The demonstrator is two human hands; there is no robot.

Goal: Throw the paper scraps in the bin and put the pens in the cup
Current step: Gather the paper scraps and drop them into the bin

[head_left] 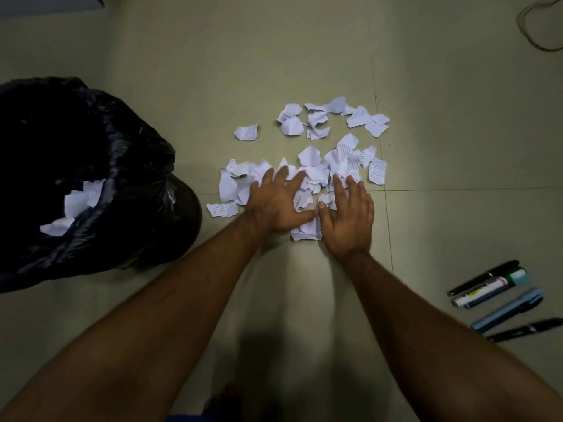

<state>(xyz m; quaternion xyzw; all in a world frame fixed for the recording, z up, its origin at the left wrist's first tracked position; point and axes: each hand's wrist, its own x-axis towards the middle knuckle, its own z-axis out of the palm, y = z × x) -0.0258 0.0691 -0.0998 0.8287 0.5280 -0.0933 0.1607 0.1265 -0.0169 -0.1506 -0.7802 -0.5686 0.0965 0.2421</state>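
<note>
1. Bin point(76, 184): left frame edge is cutting it off; the black liner is hiding the bin body, and the dark interior is swallowing everything except a few white scraps.
2. Paper scraps point(307, 166): left hand point(274, 205) and right hand point(347, 220) are covering the near part of the pile, so the count under the palms is staying unknown. Print on the scraps is reading too small.
3. Black pen point(527, 330): right edge is clipping its end.
4. Marker point(487, 289) label: too small to read.
5. Cable point(539, 28), top right: running out of frame.
6. Both forearms are exiting at the bottom edge.
</note>
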